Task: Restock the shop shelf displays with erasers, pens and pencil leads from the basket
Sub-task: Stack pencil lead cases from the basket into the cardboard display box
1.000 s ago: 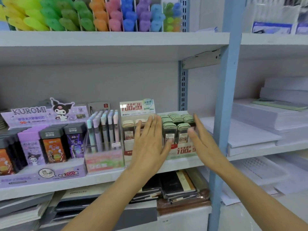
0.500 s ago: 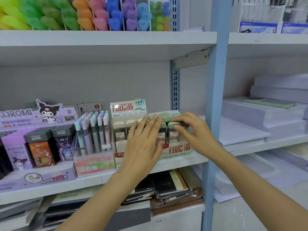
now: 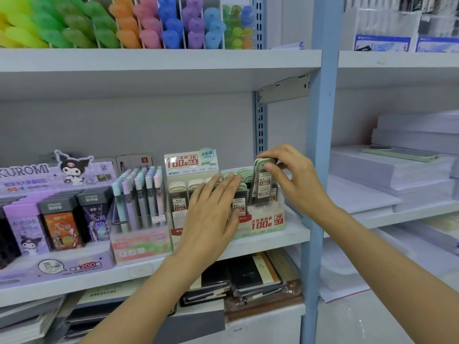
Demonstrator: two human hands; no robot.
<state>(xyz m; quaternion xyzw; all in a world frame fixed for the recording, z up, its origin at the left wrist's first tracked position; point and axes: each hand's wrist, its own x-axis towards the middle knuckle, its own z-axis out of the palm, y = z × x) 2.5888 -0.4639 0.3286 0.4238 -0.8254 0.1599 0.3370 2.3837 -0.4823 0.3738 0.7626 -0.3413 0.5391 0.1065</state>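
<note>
Two pencil lead display boxes stand side by side on the middle shelf: a 0.5 box (image 3: 178, 219) with white-capped cases and a green 0.7 box (image 3: 263, 225) with green-capped cases. My right hand (image 3: 293, 177) pinches the green tops of a few 0.7 lead cases (image 3: 263, 184) lifted above the right end of that box. My left hand (image 3: 211, 214) lies flat, fingers together, against the fronts of both boxes and covers the cases behind it. No basket is in view.
Left of the lead boxes stand a tray of pastel pens (image 3: 139, 202) and a purple Kuromi lead display (image 3: 49, 219). Coloured highlighters (image 3: 124, 23) fill the top shelf. A blue upright post (image 3: 320, 145) rises just right of my right hand. Paper stacks (image 3: 397, 175) lie beyond it; notebooks (image 3: 248, 281) below.
My right hand went from flat beside the green box to on top of it, closed on a few lead cases and raised them. My left hand stayed pressed on the box fronts.
</note>
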